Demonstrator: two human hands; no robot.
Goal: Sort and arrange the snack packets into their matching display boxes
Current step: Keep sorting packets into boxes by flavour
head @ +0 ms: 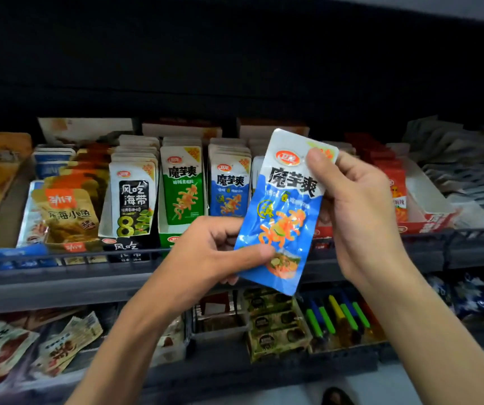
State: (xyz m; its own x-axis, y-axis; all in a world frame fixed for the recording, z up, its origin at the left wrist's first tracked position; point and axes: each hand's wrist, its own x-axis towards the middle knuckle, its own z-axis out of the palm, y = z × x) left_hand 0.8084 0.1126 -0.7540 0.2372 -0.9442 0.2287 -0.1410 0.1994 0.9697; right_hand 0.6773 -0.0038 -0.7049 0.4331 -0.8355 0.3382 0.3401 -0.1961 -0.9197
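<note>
Item: one blue snack packet, held upright and slightly tilted in front of the upper shelf, between two hands. The left hand pinches its lower left edge with the thumb on the front, and the right hand pinches its upper right corner. Behind, on the shelf: one black-labelled row, one green row and one matching blue row just left of the packet, plus one red box beyond the right hand; packets per row cannot be counted.
</note>
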